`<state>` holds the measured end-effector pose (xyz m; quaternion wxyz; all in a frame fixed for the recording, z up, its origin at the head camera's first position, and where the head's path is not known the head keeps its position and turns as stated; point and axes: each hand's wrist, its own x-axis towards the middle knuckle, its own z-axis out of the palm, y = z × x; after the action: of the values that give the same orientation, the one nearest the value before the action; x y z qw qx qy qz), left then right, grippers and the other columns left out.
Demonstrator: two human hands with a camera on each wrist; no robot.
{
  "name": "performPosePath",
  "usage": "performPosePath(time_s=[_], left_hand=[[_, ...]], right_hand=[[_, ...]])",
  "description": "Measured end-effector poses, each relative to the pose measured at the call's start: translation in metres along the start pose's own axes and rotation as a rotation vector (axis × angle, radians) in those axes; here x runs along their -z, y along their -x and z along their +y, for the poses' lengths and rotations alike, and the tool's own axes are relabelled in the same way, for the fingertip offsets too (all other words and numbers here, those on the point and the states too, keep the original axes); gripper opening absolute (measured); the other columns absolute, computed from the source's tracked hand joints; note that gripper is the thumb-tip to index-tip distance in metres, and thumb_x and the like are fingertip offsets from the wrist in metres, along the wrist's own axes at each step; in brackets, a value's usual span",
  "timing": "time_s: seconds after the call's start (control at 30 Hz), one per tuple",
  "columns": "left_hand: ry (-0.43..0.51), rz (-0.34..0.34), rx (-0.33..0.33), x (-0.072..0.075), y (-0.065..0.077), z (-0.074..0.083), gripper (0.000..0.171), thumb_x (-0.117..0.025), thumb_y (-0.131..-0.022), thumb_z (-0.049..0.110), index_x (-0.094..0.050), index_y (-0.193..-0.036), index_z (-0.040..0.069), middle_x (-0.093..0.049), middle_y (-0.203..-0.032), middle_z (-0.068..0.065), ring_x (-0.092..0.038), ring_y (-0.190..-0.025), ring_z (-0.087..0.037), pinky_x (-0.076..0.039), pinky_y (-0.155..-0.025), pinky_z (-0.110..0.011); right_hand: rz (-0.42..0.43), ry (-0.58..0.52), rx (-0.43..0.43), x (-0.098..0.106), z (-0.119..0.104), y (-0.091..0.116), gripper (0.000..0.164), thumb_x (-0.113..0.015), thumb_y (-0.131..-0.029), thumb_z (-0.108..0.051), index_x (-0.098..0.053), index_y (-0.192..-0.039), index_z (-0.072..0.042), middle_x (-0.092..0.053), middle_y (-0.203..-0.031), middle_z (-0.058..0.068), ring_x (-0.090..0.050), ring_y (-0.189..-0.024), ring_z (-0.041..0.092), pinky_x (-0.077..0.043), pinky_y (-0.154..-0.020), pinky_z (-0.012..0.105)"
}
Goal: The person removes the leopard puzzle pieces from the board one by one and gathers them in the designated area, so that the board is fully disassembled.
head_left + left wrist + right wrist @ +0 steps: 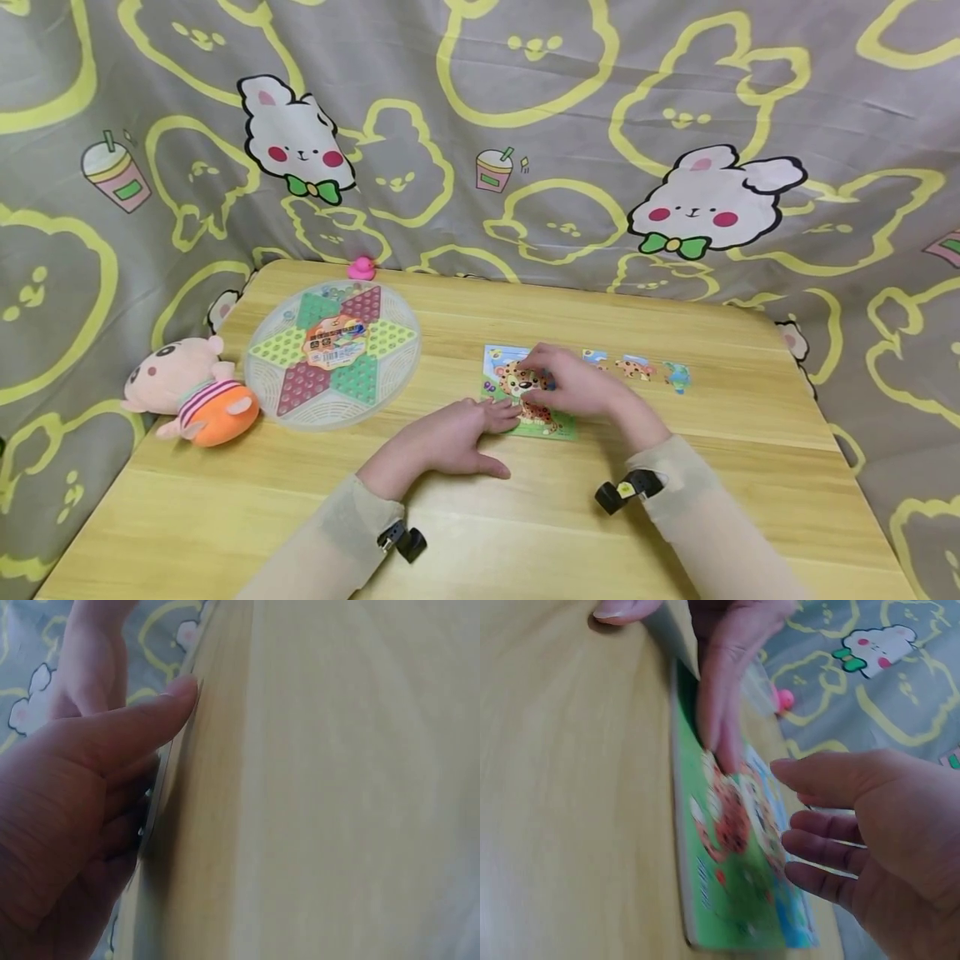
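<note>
A leopard jigsaw puzzle [551, 429] lies flat on the table, with a green and blue background. My left hand [461, 437] rests its extended fingers on the puzzle's lower left part, the thumb spread away over the wood. Above the puzzle's upper right is my right hand [573, 382], thumb and fingers apart and loosely bent. In the right wrist view these fingers [821, 862] hold nothing visible, beside the puzzle [735, 900]. The left wrist view has my left hand [82, 795] beside a thin edge, its fingers partly hidden.
Loose puzzle pieces [677, 377] lie right of the puzzle. At left are a round Chinese checkers board [405, 367] and a plush pig [217, 408] in orange shorts. A pink rubber duck [362, 268] sits by the table's back edge, near a patterned curtain [420, 67].
</note>
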<state>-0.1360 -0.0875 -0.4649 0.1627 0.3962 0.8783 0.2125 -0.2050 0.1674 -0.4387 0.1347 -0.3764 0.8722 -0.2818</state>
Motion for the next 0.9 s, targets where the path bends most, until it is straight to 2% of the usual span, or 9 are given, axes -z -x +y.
performPosePath(time_s=[0.23,0.6,0.8,0.9], left_hand=[[0.001,-0.007,-0.011,0.0,0.0,-0.001,0.084,-0.082,-0.089,0.055,-0.054,-0.155,0.012,-0.04,-0.165,0.004,-0.032,-0.154,-0.018,-0.029,-0.124,-0.055],[0.012,-0.039,0.008,0.003,-0.004,-0.001,0.084,-0.084,-0.088,0.052,-0.054,-0.155,0.011,-0.039,-0.165,0.005,-0.03,-0.154,-0.017,-0.028,-0.124,-0.057],[0.032,-0.042,0.03,0.004,-0.005,0.002,0.083,-0.086,-0.087,0.049,-0.055,-0.154,0.011,-0.04,-0.164,0.004,-0.031,-0.154,-0.018,-0.028,-0.124,-0.058],[0.041,-0.038,0.031,0.004,-0.004,0.002,0.084,-0.087,-0.087,0.049,-0.055,-0.154,0.011,-0.041,-0.164,0.004,-0.031,-0.154,-0.018,-0.028,-0.124,-0.058]], right_hand=[[-0.009,0.014,-0.031,-0.013,-0.007,-0.018,0.038,-0.076,-0.101,-0.022,-0.071,-0.132,-0.001,-0.066,-0.116,0.008,-0.063,-0.096,0.021,-0.055,-0.084,0.037],[0.035,-0.003,-0.118,-0.022,-0.011,-0.026,0.034,-0.077,-0.097,-0.007,-0.068,-0.128,0.004,-0.062,-0.097,0.005,-0.056,-0.085,0.018,-0.052,-0.078,0.038],[0.019,-0.008,-0.132,-0.024,-0.013,-0.027,0.028,-0.076,-0.098,-0.004,-0.069,-0.125,-0.002,-0.059,-0.105,0.008,-0.053,-0.086,0.018,-0.05,-0.08,0.037],[0.021,-0.021,-0.136,-0.024,-0.013,-0.027,0.033,-0.076,-0.097,-0.004,-0.065,-0.128,0.001,-0.056,-0.106,0.01,-0.052,-0.085,0.019,-0.049,-0.079,0.037]])
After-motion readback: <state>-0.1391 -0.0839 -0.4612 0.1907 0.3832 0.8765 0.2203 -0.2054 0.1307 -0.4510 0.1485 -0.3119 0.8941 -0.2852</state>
